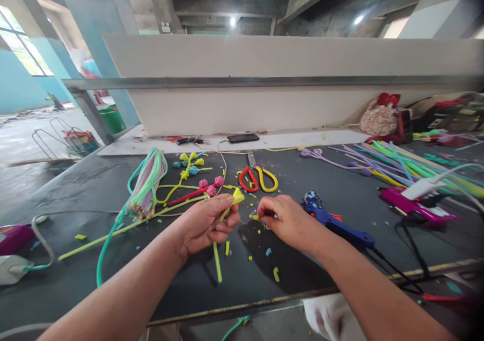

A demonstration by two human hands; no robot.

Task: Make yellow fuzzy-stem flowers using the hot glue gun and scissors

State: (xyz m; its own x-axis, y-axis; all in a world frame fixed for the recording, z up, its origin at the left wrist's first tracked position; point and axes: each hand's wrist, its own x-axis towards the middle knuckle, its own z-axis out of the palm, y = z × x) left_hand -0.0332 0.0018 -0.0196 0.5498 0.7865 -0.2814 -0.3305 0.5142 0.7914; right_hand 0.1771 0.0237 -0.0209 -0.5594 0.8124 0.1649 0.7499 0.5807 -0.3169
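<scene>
My left hand (214,222) is closed around a yellow stem with a small yellow flower bud (238,196) at its top, above the dark table. The stem's lower end (217,265) hangs below the fingers. To the right, my right hand (285,220) is closed in a pinch, a small yellow piece (254,217) at its fingertips. Beyond both hands lie scissors (248,179) with one red and one yellow handle. A blue glue gun (336,224) rests beside my right wrist. Finished-looking sprigs, one with pink buds (210,186) and one with yellow and blue buds (189,167), lie behind my left hand.
A bundle of pale green and pink strips (148,185) lies left. Coloured stems (393,162) spread at the right, near a magenta power strip (416,205) with a white plug. A phone (243,138) lies at the back before a white panel (245,109). Yellow and blue scraps dot the table.
</scene>
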